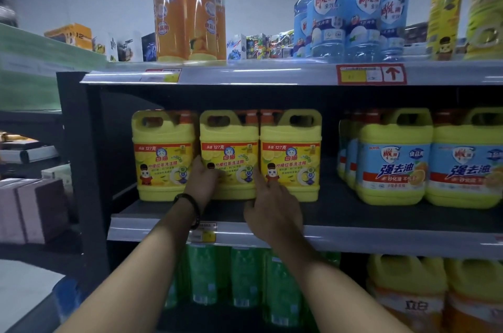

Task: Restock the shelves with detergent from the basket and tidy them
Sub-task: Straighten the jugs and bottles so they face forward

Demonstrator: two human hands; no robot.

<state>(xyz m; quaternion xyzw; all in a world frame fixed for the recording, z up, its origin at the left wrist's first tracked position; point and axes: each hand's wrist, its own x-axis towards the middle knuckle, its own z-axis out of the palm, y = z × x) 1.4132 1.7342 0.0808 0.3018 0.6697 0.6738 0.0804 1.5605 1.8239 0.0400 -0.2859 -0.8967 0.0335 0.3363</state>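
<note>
Three yellow detergent jugs with orange caps stand in a row on the middle shelf [353, 212]. My left hand [201, 182] presses against the lower left side of the middle jug [230, 147], thumb up in the gap beside the left jug [163, 153]. My right hand [272, 210] rests its fingertips on the middle jug's lower right edge, next to the right jug [291, 153]. Both hands flank the middle jug. The basket is not in view.
Blue-labelled yellow jugs [394, 163] stand further right on the same shelf. Orange bottles [187, 5] and blue bottles [353, 5] fill the top shelf. Green bottles [245, 278] and more yellow jugs [408, 294] sit below. A black shelf post [79, 169] stands at left.
</note>
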